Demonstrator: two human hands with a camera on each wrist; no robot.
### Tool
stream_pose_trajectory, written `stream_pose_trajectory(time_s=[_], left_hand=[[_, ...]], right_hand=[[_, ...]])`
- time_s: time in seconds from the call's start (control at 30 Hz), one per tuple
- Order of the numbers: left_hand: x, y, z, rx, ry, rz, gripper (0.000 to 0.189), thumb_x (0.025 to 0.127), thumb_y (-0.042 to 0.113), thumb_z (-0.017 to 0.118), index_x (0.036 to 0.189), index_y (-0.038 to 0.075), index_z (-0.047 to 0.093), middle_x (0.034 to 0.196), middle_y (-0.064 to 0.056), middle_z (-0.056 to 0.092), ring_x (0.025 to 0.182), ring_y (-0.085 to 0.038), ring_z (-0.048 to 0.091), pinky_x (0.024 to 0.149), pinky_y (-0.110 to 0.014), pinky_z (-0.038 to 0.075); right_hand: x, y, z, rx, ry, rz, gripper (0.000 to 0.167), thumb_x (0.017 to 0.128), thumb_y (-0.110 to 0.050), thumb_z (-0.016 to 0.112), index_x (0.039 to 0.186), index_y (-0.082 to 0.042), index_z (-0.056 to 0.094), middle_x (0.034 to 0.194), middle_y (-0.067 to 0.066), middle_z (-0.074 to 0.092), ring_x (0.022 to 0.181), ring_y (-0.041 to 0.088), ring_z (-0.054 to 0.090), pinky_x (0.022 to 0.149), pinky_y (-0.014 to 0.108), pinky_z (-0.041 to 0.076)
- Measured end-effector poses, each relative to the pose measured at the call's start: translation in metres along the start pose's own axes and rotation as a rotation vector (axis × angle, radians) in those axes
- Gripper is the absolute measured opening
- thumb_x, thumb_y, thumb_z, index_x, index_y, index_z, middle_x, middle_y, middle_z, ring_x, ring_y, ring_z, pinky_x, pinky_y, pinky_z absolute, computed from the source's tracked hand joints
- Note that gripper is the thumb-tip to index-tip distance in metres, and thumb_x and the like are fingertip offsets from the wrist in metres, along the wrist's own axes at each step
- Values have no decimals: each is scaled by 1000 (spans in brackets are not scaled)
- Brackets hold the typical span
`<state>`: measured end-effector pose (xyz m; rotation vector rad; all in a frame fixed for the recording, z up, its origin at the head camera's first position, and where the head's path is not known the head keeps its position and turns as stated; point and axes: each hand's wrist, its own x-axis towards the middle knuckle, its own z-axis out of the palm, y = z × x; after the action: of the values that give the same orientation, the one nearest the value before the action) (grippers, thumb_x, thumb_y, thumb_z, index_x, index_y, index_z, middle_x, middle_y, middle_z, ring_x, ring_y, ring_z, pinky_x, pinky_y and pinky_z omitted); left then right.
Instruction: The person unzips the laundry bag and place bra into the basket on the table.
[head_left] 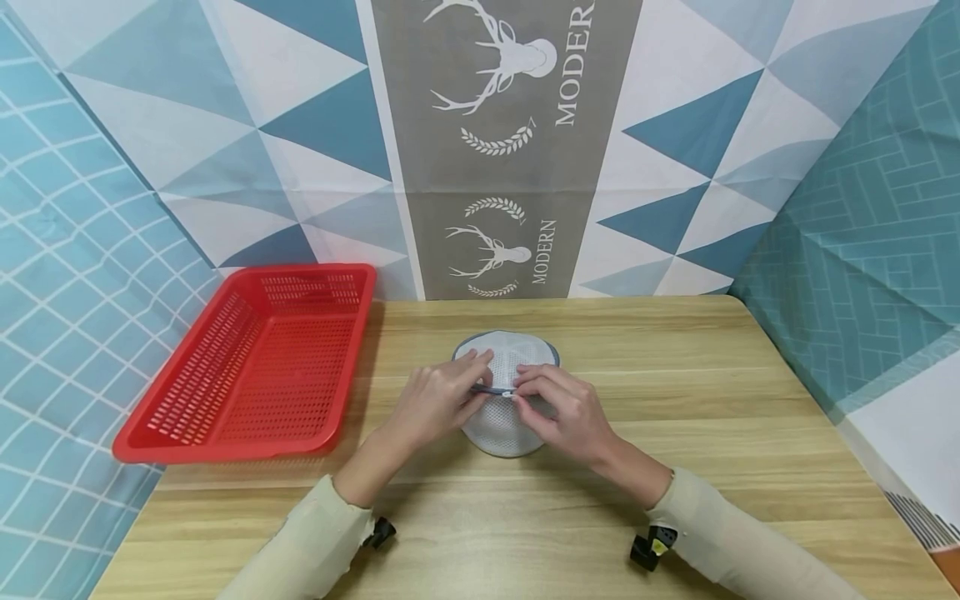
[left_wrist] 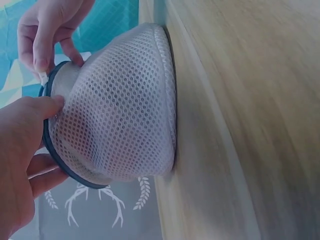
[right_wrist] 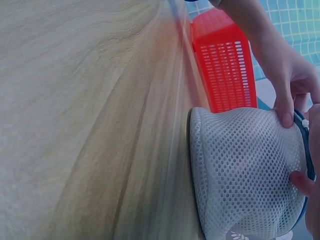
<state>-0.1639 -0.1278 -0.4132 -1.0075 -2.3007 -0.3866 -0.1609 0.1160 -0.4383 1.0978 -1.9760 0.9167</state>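
A white mesh laundry bag (head_left: 504, 425) with dark trim stands on the wooden table in front of me, its round shape upright. Along its top runs a dark zipper edge (left_wrist: 75, 177). My left hand (head_left: 438, 392) pinches that edge on the left, thumb against the mesh. On the other side my right hand (head_left: 566, 408) pinches the edge at the small white zipper pull (left_wrist: 44, 78). Both hands are close together over the bag. What is inside the bag cannot be made out through the mesh.
A red plastic basket (head_left: 341, 408) with perforated walls sits at the table's left, nothing visible in it. The wooden table (head_left: 675, 375) reaches back to a patterned cloth wall (head_left: 517, 167). Blue tile-patterned cloth (head_left: 67, 275) hangs at the left side.
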Motion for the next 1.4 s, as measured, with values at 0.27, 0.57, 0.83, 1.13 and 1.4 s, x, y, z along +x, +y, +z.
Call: stream_pose_trajectory(time_s=[0.27, 0.57, 0.83, 1.13, 1.4], left_hand=[[1, 3, 0, 19, -9, 11, 32, 85, 21, 99, 102, 15, 72, 130, -17, 85, 109, -37, 87, 52, -33, 59], [-3, 0, 1, -31, -8, 23, 31, 87, 14, 97, 99, 13, 68, 127, -18, 85, 113, -39, 86, 60, -41, 66], [-5, -2, 0, -43, -21, 9, 31, 87, 12, 96, 96, 12, 66, 132, -20, 83, 115, -40, 85, 59, -40, 65], [3, 0, 2, -17, -14, -26, 37, 89, 19, 97, 117, 10, 74, 115, -14, 88, 111, -39, 86, 54, -35, 60], [2, 0, 5, -8, -20, 9, 31, 89, 18, 96, 104, 13, 69, 126, -19, 85, 112, -41, 86, 52, -36, 60]], right_hand=[[1, -1, 1, -11, 8, -10, 8, 100, -9, 79, 93, -6, 80, 101, 8, 85, 104, 30, 85, 96, 39, 69], [0, 0, 1, -8, 5, -10, 4, 97, -7, 81, 93, -7, 80, 102, 8, 85, 106, 30, 85, 96, 39, 69], [-1, 1, -1, -6, 8, -2, 5, 98, -8, 81, 94, -7, 80, 102, 8, 85, 104, 29, 85, 93, 38, 69], [2, 0, -1, -9, 17, -5, 8, 101, -10, 79, 93, -7, 79, 102, 8, 85, 101, 28, 85, 87, 40, 70], [2, 0, 0, -15, 19, -14, 4, 96, -6, 81, 92, -7, 79, 102, 8, 85, 98, 26, 85, 85, 38, 70]])
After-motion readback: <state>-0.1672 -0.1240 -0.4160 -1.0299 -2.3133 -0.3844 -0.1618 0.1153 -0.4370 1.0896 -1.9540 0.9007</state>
